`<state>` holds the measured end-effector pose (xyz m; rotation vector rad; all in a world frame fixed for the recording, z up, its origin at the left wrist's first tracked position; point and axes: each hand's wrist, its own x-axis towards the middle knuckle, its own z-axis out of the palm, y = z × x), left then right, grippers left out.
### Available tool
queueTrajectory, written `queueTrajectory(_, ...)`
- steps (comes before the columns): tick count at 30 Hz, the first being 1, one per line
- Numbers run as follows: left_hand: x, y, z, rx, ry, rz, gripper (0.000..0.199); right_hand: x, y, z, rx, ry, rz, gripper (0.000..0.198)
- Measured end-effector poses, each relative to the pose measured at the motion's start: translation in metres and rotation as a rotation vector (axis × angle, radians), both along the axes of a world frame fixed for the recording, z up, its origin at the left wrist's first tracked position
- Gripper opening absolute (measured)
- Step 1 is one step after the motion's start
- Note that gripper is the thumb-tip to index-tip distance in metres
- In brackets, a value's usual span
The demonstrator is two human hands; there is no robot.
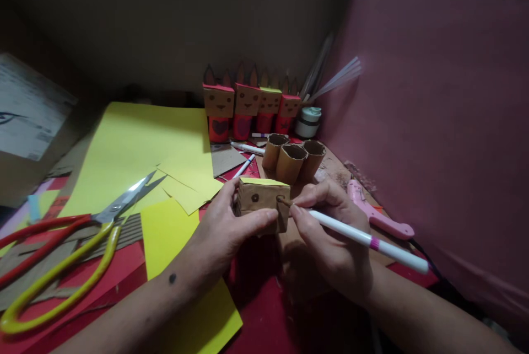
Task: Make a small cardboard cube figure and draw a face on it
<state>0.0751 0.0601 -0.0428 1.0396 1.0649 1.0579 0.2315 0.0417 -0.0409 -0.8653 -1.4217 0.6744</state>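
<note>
Head: red surface [260, 301], pink wall [438, 100]

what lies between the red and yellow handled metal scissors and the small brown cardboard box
In the head view, flat bright yellow paper pieces and the bare left hand lie between them.

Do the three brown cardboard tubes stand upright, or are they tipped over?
Upright. The three cardboard tubes stand close together, with their open ends facing up and their walls below.
</note>
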Motion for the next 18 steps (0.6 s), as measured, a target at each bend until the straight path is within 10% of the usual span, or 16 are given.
queueTrajectory(18, 0.000, 0.000, -0.001, 0.002, -0.009, 0.009, 0.064, 0.007, 0.001, -0.011, -0.053, -0.052, -0.036, 0.012)
